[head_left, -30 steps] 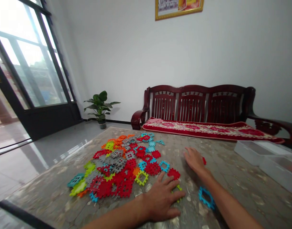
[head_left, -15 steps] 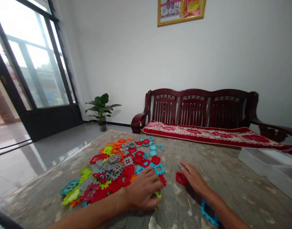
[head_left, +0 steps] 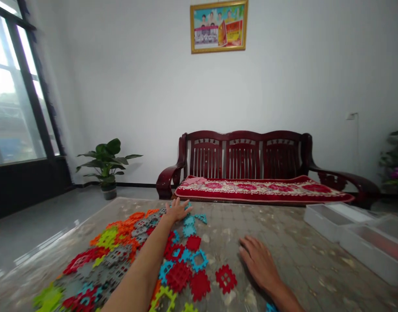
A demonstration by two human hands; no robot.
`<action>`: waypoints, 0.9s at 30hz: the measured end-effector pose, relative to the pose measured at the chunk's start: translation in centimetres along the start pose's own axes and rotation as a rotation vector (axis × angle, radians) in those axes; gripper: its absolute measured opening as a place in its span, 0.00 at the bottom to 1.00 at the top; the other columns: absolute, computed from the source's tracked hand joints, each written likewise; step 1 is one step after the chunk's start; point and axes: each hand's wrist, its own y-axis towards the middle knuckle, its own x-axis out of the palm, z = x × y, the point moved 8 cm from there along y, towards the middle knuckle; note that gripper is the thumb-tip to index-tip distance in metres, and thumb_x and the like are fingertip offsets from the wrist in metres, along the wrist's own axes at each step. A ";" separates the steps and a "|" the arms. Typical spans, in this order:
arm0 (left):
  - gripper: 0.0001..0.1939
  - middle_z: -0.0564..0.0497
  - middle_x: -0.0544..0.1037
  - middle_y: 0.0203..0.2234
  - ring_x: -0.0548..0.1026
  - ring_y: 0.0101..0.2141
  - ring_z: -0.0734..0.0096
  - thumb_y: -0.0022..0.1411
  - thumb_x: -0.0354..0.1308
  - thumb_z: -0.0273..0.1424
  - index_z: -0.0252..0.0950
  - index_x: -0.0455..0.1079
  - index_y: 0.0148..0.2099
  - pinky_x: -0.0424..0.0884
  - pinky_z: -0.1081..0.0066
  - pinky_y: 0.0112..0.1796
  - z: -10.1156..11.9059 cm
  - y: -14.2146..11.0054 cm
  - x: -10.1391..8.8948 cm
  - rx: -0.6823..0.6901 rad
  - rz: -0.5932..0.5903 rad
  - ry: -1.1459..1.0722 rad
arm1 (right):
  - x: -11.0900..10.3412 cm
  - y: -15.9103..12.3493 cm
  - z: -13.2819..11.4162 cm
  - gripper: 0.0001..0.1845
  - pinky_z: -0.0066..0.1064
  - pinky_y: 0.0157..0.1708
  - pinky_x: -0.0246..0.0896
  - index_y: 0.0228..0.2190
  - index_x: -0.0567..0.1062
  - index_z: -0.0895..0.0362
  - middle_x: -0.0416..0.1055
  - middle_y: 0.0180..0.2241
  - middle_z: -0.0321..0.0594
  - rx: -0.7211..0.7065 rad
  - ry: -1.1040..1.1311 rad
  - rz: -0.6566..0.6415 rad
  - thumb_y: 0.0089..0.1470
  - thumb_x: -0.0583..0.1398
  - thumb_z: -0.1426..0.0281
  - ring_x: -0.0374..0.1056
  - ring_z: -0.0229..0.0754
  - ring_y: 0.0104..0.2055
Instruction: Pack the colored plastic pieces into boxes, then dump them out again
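Observation:
My left hand [head_left: 177,211] reaches over the far end of a pile of plastic interlocking building tiles, fingers spread, partly covering light blue pieces. Red, grey, orange and lime tiles [head_left: 108,238] with toothed edges lie to the left of my forearm. My right hand [head_left: 259,262] rests on the tabletop with fingers stretched and slightly bent, holding nothing I can see. A red window tile [head_left: 226,278] lies just left of it. Part of a blue tile [head_left: 271,307] shows beside my right wrist. A blue square frame tile [head_left: 199,260] sits between my arms.
Clear plastic bins [head_left: 364,247] stand at the table's right side. Past the far edge of the patterned table cover [head_left: 238,221] is a dark red wooden bench [head_left: 244,158] with a red floral cushion. A potted plant [head_left: 108,167] stands on the floor at left.
My left hand has moved from the near side of the pile to its far end, fingers now spread. My right hand has come away from the red window tile. The view has turned right.

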 end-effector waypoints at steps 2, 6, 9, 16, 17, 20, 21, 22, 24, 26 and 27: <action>0.34 0.39 0.59 0.72 0.54 0.71 0.34 0.71 0.41 0.54 0.51 0.58 0.73 0.53 0.29 0.61 -0.2 0.7 0.9 0.011 -0.041 0.019 | -0.3 -0.2 -0.3 0.26 0.49 0.67 0.53 0.57 0.77 0.50 0.69 0.64 0.44 -0.006 0.001 0.008 0.67 0.49 0.58 0.61 0.53 0.67; 0.33 0.35 0.63 0.69 0.59 0.68 0.33 0.71 0.43 0.53 0.50 0.61 0.72 0.54 0.26 0.59 -0.7 0.9 1.7 0.063 -0.088 0.057 | -0.6 -0.3 -0.8 0.24 0.49 0.67 0.53 0.56 0.78 0.49 0.70 0.64 0.43 -0.014 0.002 0.004 0.67 0.50 0.59 0.62 0.53 0.67; 0.32 0.34 0.66 0.67 0.63 0.66 0.35 0.71 0.43 0.52 0.50 0.60 0.72 0.56 0.28 0.59 -1.1 0.3 1.5 0.100 -0.086 0.080 | -0.7 -0.3 -0.9 0.24 0.49 0.67 0.53 0.56 0.78 0.49 0.70 0.64 0.42 -0.011 0.000 0.002 0.66 0.51 0.60 0.62 0.53 0.67; 0.31 0.35 0.67 0.66 0.67 0.64 0.35 0.72 0.45 0.50 0.48 0.62 0.71 0.57 0.30 0.59 -2.0 -2.5 1.1 0.125 -0.056 0.118 | -0.9 -0.2 -0.9 0.24 0.50 0.67 0.53 0.57 0.77 0.50 0.69 0.64 0.44 -0.025 0.001 -0.019 0.66 0.51 0.61 0.62 0.53 0.67; 0.30 0.36 0.68 0.66 0.67 0.64 0.36 0.72 0.45 0.50 0.48 0.63 0.70 0.56 0.30 0.60 -2.1 -3.0 1.1 0.132 -0.047 0.121 | -0.9 -0.2 -0.9 0.24 0.50 0.67 0.53 0.57 0.77 0.51 0.69 0.64 0.45 -0.025 0.000 -0.028 0.66 0.51 0.61 0.62 0.54 0.67; 0.28 0.38 0.70 0.64 0.69 0.63 0.40 0.72 0.47 0.48 0.49 0.65 0.68 0.53 0.32 0.62 -2.3 -4.4 1.0 0.167 -0.015 0.135 | -1.2 -0.2 -1.1 0.24 0.49 0.66 0.53 0.56 0.77 0.51 0.69 0.64 0.45 -0.026 -0.012 -0.033 0.65 0.52 0.62 0.62 0.54 0.67; 0.27 0.39 0.71 0.63 0.70 0.62 0.41 0.71 0.47 0.48 0.48 0.67 0.67 0.51 0.32 0.63 -2.5 -4.8 0.8 0.177 -0.004 0.140 | -1.2 -0.2 -1.1 0.24 0.49 0.66 0.53 0.56 0.77 0.51 0.69 0.64 0.45 -0.025 -0.014 -0.028 0.65 0.53 0.62 0.62 0.54 0.67; 0.26 0.39 0.73 0.62 0.71 0.61 0.42 0.71 0.48 0.47 0.47 0.69 0.65 0.50 0.32 0.63 -2.6 -5.2 0.7 0.184 0.007 0.144 | -1.3 -0.2 -1.1 0.23 0.49 0.66 0.53 0.56 0.77 0.51 0.69 0.64 0.45 -0.024 -0.014 -0.022 0.64 0.53 0.63 0.62 0.54 0.67; 0.23 0.40 0.75 0.59 0.72 0.59 0.43 0.70 0.50 0.46 0.46 0.72 0.61 0.48 0.33 0.64 -3.0 -5.8 0.2 0.193 0.030 0.151 | -1.2 -0.2 -1.0 0.23 0.50 0.65 0.54 0.56 0.77 0.51 0.70 0.64 0.45 -0.023 -0.009 -0.010 0.63 0.54 0.64 0.62 0.54 0.66; 0.21 0.40 0.77 0.56 0.73 0.58 0.44 0.70 0.50 0.45 0.45 0.76 0.57 0.48 0.34 0.64 -3.4 -6.4 -0.5 0.203 0.048 0.153 | -1.2 -0.2 -1.0 0.23 0.50 0.65 0.54 0.56 0.78 0.51 0.70 0.63 0.46 -0.028 -0.008 -0.001 0.62 0.55 0.64 0.63 0.54 0.66; 0.20 0.40 0.77 0.55 0.74 0.57 0.44 0.71 0.50 0.44 0.44 0.77 0.55 0.49 0.33 0.64 -3.4 -6.7 -0.8 0.208 0.057 0.152 | -1.2 -0.2 -0.9 0.23 0.50 0.65 0.54 0.56 0.78 0.50 0.70 0.63 0.46 -0.033 -0.011 0.004 0.62 0.55 0.64 0.63 0.54 0.66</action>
